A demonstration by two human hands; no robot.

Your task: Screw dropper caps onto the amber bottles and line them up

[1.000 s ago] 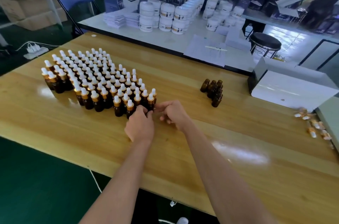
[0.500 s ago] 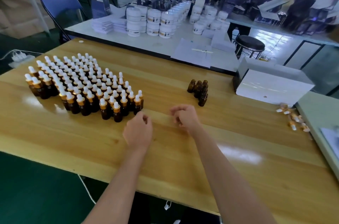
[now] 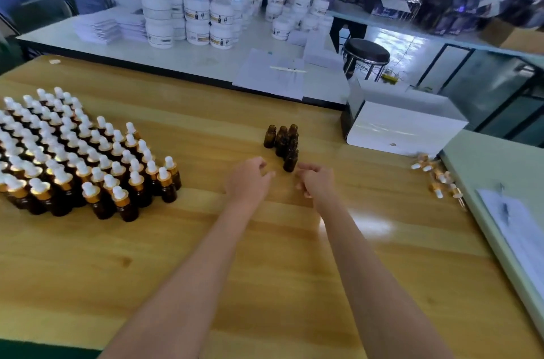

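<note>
— Both hands have left the capped block; what's between them now?
— Left hand (image 3: 247, 182) and right hand (image 3: 316, 182), fingers loosely curled and empty, flank the nearest uncapped amber bottle (image 3: 290, 160) on the glossy wooden worktop (image 3: 265, 255).

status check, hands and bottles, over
Left hand and right hand empty, fingers curled, flanking the nearest small uncapped amber glass bottle. White-bulbed gold-collared dropper caps loose at far right. Path clear.

Both hands are now away from the capped amber bottles (image 3: 88, 164). The left hand (image 3: 247, 180) and right hand (image 3: 316, 182), empty and half-curled, flank the nearest uncapped bottle (image 3: 290, 160).
</note>
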